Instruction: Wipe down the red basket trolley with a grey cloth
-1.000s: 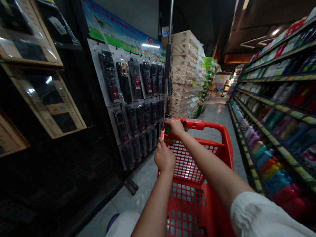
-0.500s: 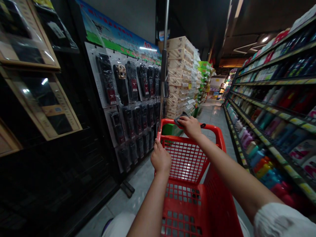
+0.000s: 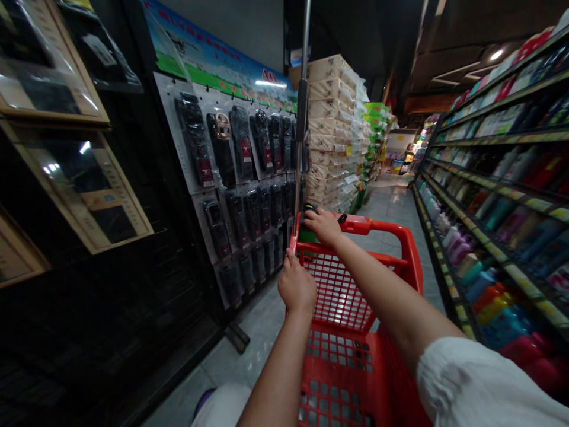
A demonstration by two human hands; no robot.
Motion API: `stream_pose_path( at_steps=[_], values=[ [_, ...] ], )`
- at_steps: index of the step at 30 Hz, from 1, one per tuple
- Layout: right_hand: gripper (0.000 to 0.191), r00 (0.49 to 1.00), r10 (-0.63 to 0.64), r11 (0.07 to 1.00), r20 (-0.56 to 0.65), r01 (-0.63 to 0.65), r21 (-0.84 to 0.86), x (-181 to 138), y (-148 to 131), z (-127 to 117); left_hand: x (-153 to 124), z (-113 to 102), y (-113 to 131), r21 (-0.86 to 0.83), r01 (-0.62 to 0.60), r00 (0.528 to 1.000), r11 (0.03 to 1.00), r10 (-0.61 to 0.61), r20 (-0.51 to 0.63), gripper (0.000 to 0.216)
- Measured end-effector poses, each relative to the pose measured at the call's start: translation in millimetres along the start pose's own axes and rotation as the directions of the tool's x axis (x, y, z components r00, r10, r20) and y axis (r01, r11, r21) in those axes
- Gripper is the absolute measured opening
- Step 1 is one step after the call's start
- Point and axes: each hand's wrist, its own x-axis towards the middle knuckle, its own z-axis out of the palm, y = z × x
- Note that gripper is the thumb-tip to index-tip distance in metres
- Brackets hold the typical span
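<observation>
A red plastic shopping cart (image 3: 406, 261) with grid panels stands in front of me. My left hand (image 3: 299, 286) closes around the left side edge of its basket, just below the corner where a tall metal pole (image 3: 303, 112) rises. On the left part of the cart's top handle bar lies my right hand (image 3: 323, 226). It is closed over a dark cloth (image 3: 310, 208), pressed against the bar. Most of the cloth is hidden under the fingers. The floor of the basket shows through its open top, with my forearms crossing above it.
Packaged belts (image 3: 242, 148) hang on a rack at the left, near boxed goods (image 3: 118, 184). Beyond the pole rises a stack of tissue packs (image 3: 331, 112). Long shelves of bottles (image 3: 502, 219) line the right side. A tiled aisle (image 3: 391, 201) runs ahead.
My right hand has slid left along the handle bar with the cloth, toward the pole. My left hand keeps its place on the cart's edge. The view has shifted slightly.
</observation>
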Motion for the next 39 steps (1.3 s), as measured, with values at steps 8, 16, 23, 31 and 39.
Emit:
stream_pose_path(
  at_steps=[8, 16, 23, 31, 39],
  values=[
    [0.039, 0.982, 0.073, 0.988, 0.174, -0.047, -0.148, -22.8, 6.8, -19.3, 1.0, 1.4, 1.6, -0.001, -0.041, 0.999, 0.999, 0.041, 0.006, 0.062],
    [0.039, 0.906, 0.417, 0.908, 0.074, -0.419, 0.005, -79.1, 70.8, -37.2, -1.7, 1.2, 2.1, -0.028, -0.033, 0.999, 0.999, 0.033, -0.017, 0.062],
    [0.036, 0.903, 0.417, 0.908, 0.104, -0.419, 0.0, -48.9, 41.3, -31.4, -3.1, -3.2, 4.4, -0.035, -0.016, 1.0, 0.999, 0.016, -0.011, 0.06],
    [0.042, 0.941, 0.33, 0.942, 0.067, -0.334, 0.042, 5.8, -20.1, -13.6, 0.0, 2.4, -0.9, -0.018, -0.006, 1.0, 1.0, 0.006, -0.019, 0.062],
    [0.038, 0.977, 0.157, 0.986, 0.144, -0.163, 0.034, -30.4, -0.4, -24.8, 1.1, 0.9, 0.4, -0.069, -0.011, 1.0, 0.998, 0.011, -0.01, 0.061]
  ],
)
